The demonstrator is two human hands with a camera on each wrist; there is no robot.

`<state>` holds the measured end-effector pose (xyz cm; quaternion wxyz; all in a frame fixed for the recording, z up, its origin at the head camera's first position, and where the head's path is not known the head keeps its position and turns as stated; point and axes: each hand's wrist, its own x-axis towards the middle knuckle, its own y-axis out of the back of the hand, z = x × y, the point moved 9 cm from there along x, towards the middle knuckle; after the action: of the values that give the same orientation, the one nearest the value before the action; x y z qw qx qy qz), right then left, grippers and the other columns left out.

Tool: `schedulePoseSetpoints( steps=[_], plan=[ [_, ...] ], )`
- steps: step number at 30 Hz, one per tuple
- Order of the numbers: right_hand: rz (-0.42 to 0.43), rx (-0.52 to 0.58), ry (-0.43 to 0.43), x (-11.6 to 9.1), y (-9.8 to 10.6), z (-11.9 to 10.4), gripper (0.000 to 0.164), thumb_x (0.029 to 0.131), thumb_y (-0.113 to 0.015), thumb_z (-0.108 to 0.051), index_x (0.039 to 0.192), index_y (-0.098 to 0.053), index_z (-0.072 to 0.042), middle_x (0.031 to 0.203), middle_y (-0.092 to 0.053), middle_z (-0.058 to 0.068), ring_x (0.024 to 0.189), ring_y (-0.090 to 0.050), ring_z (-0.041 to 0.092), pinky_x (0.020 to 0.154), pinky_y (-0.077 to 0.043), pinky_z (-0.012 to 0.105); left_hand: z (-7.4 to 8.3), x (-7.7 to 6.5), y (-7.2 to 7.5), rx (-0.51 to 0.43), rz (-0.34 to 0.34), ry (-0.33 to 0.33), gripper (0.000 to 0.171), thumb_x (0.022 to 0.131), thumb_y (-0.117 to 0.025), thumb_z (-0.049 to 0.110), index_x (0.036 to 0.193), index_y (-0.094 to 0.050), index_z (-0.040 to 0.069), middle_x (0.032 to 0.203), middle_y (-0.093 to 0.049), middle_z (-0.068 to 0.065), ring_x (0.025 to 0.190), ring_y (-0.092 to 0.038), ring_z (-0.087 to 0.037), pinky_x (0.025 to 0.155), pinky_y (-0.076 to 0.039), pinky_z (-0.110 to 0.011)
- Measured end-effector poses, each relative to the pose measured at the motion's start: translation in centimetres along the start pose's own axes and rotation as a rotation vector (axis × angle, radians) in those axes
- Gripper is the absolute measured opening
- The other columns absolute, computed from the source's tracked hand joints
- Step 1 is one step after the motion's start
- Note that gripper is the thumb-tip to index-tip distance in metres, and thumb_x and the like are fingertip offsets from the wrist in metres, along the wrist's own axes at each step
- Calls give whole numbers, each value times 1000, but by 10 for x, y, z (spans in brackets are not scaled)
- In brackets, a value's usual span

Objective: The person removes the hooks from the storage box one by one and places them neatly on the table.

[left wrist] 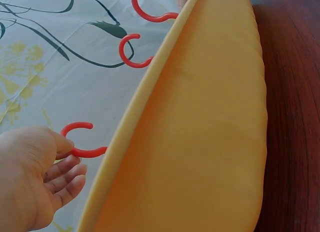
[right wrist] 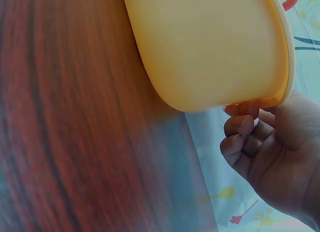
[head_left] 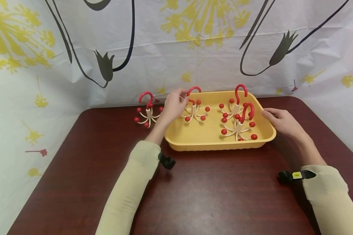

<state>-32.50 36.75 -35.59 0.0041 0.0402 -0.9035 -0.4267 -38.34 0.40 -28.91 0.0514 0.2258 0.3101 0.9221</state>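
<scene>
My left hand [head_left: 175, 102] pinches the red hook of a hanger [head_left: 194, 111] over the left part of a yellow plastic tray [head_left: 194, 146]. That hanger has a cream stem with curved arms, each tipped with a red ball. In the left wrist view, my thumb and forefinger meet at the red hook [left wrist: 79, 152], and the tray wall hides the rest of the hanger. At the tray's right end my right hand [head_left: 285, 122] grips the rim, thumb on top and fingers beneath. Two like hangers, one at the back [head_left: 236, 107] and one in front [head_left: 238, 129], stand in the tray's right half.
Another hanger of this kind [head_left: 148, 114] stands on the dark wooden table [head_left: 209, 192], just left of the tray. A white cloth [head_left: 153, 49] with printed flowers hangs behind the table's far edge. Both wrists wear black straps [head_left: 166, 161] with small cameras.
</scene>
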Motion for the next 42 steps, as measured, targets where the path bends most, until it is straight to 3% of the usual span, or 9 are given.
schedulePoseSetpoints(
  steps=[8, 14, 22, 34, 42],
  plan=[
    [-3, -10, -6, 1, -1, 2, 75, 104, -41, -54, 147, -43, 7, 129, -60, 31, 92, -64, 24, 70, -48, 12, 3, 2, -1, 18, 6, -18, 21, 99, -62, 6, 116, -68, -4, 104, -69, -17, 93, -66, -26, 84, -53, -30],
    [-6, -8, -3, 1, -2, 0, 75, 104, -41, -55, 148, -43, 7, 129, -60, 31, 95, -64, 26, 70, -47, 11, -2, 0, 3, -52, 26, -7, 16, 98, -63, 4, 110, -69, -6, 102, -70, -17, 94, -68, -25, 83, -55, -27],
    [-9, -3, -8, 0, -2, 2, 75, 105, -40, -55, 148, -42, 7, 130, -59, 31, 96, -64, 26, 71, -48, 11, 3, -5, 8, -106, 42, -43, 15, 97, -63, 2, 108, -70, -7, 101, -70, -19, 92, -69, -27, 82, -57, -25],
    [2, 5, 7, -1, 0, -1, 74, 105, -41, -54, 147, -43, 7, 127, -60, 31, 92, -65, 25, 70, -49, 13, 20, -16, 36, -181, 138, -120, 16, 96, -64, 2, 107, -70, -7, 102, -69, -19, 89, -69, -26, 78, -58, -26],
    [11, 10, 11, -2, 0, 1, 73, 105, -43, -53, 146, -44, 8, 125, -61, 31, 88, -66, 22, 70, -51, 15, 21, -25, 58, -194, 227, -150, 14, 93, -66, 1, 104, -71, -7, 97, -70, -17, 84, -68, -24, 76, -58, -27]
  ],
)
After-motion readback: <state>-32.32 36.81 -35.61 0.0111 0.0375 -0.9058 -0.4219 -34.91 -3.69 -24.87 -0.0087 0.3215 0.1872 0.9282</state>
